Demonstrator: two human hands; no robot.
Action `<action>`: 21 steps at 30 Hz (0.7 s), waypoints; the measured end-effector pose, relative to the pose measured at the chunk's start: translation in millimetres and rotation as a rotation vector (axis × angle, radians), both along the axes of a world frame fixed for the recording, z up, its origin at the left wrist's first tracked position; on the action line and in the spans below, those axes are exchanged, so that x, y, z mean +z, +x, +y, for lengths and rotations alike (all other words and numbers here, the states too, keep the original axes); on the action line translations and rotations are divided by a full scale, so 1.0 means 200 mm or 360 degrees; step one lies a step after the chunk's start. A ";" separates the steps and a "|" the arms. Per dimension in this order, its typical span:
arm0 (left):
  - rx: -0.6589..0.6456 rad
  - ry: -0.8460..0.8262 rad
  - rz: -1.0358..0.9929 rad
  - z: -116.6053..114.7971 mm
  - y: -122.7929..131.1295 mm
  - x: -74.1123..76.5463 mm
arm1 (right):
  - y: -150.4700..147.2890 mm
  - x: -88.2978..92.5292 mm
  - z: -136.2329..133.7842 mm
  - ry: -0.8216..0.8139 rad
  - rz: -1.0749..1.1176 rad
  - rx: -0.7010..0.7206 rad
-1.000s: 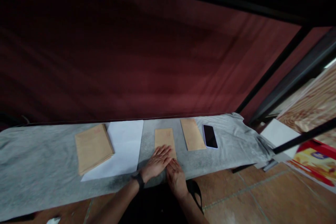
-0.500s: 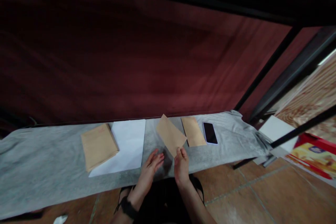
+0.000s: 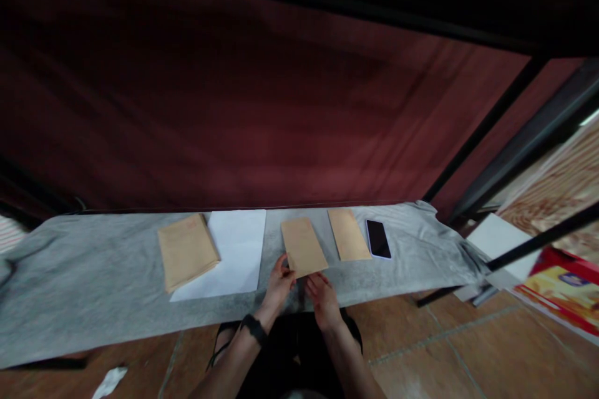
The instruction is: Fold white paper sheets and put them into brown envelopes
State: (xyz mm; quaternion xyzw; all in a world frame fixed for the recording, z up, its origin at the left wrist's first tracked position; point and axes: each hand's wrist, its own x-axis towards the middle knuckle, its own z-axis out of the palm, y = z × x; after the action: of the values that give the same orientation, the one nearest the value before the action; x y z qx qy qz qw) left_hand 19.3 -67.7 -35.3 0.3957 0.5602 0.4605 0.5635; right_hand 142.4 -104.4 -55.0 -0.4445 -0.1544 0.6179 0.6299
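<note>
- Covering the long table, the grey cloth (image 3: 93,274) carries everything.
- White sheet (image 3: 238,249) lies left of centre, and the stack of brown envelopes (image 3: 187,249) overlaps its left side.
- Single envelope (image 3: 303,246) sits low over the cloth in front of me. My left hand (image 3: 279,280) pinches its near left corner. My right hand (image 3: 321,293) touches the near edge, but I cannot tell whether it grips.
- Step, as I judge it: positioning this envelope. Next calls for a steady hold on that near edge.
- Second envelope (image 3: 349,234) and phone (image 3: 378,239) lie side by side to the right.
</note>
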 end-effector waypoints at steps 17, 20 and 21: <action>-0.0179 0.0810 0.1576 -0.01 -0.09 -0.11 | 0.12 -0.12 -0.13 0.0864 -0.3130 0.0392; -0.0541 0.1063 0.1784 0.00 -0.01 -0.11 | 0.12 -0.15 -0.12 0.0878 -0.3113 0.0396; -0.0644 0.1098 0.1830 0.00 0.01 -0.11 | 0.13 -0.15 -0.11 0.0876 -0.3066 0.0401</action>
State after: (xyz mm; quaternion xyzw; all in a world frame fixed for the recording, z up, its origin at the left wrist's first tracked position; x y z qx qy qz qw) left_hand 20.5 -68.1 -57.5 0.8294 0.5067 0.2155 0.0946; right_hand 167.6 -126.6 -85.8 -0.5738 -0.7806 0.0007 0.2478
